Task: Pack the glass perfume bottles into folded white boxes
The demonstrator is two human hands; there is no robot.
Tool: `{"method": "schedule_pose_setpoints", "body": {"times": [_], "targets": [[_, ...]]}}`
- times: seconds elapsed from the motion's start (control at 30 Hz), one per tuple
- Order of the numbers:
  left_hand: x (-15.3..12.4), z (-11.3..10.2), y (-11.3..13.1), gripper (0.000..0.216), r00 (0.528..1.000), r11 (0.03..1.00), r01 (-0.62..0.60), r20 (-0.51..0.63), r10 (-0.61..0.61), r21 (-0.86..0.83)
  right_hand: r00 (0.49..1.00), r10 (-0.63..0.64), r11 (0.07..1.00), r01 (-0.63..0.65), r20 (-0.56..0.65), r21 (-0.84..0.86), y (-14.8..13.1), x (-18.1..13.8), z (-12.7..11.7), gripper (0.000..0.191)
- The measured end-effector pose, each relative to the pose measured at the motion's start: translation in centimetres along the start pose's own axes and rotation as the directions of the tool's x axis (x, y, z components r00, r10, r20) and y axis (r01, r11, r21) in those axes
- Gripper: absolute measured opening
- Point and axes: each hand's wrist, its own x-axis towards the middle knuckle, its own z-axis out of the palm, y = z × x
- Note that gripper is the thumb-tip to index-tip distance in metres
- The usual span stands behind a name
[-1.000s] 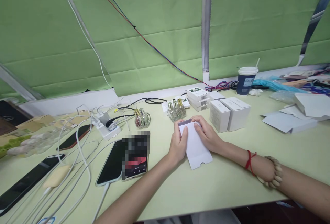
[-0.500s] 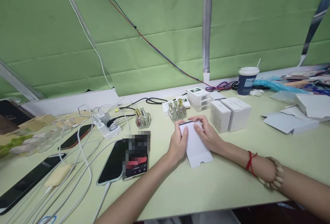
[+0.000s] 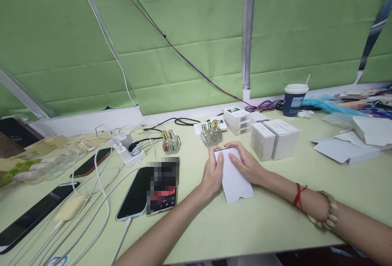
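Between my two hands is a white folding carton (image 3: 236, 180), mostly flat, its notched flap pointing toward me. My left hand (image 3: 212, 172) grips its left edge, thumb laid along the top face. On the opposite edge my right hand (image 3: 246, 162) holds it the same way, thumb on top and fingers curled behind the far end. Just beyond the hands stand small glass bottles (image 3: 211, 134) with gold and silver caps. White boxes (image 3: 262, 140) stand upright to the right of my right hand.
Phones (image 3: 134, 194) and tangled white charging cables lie left, around a power strip (image 3: 130, 154). More glass bottles (image 3: 170, 141) stand nearby. Flat boxes (image 3: 237, 120) are stacked at the back, near a paper cup (image 3: 294, 100). Unfolded white cartons (image 3: 346, 149) lie on the right.
Both hands stay on the carton. Its dark far edge, plain to see before, is now mostly hidden, and its creased face looks flatter. The whole view has shifted slightly.
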Motion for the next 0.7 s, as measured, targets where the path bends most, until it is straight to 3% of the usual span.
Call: {"method": "schedule_pose_setpoints", "body": {"times": [0.13, 0.27, 0.43, 0.53, 0.6, 0.7], "targets": [[0.3, 0.2, 0.1, 0.037, 0.997, 0.988, 0.077, -0.021, -0.081, -0.137, 0.999, 0.018, 0.998, -0.02, 0.038, 0.057, -0.3, -0.1, 0.0, 0.028], [0.9, 0.1, 0.2, 0.036, 0.985, 0.968, 0.088, -0.125, -0.12, -0.233, 0.997, 0.079, 0.971, -0.082, 0.023, 0.226, -0.7, -0.3, 0.1, 0.034], [1.4, -0.2, 1.5, 0.024, 0.926, 0.888, 0.227, -0.194, -0.324, -0.399, 0.972, 0.233, 0.891, -0.23, 0.042, 0.392, -0.8, -0.1, 0.3, 0.034], [1.6, -0.6, 1.7, 0.015, 0.86, 0.83, 0.314, -0.232, -0.454, -0.461, 0.973, 0.224, 0.903, -0.229, 0.056, 0.364, -0.4, 0.0, 0.5, 0.033], [1.8, -0.9, 1.3, 0.013, 0.813, 0.816, 0.325, -0.3, -0.499, -0.477, 0.986, 0.153, 0.944, -0.165, 0.064, 0.285, -0.2, -0.2, 0.7, 0.046], [1.9, -1.0, 0.2, 0.01, 0.771, 0.85, 0.278, -0.423, -0.476, -0.448, 0.996, 0.014, 0.987, -0.028, 0.09, 0.157, -0.2, -0.5, 0.9, 0.087]]}}
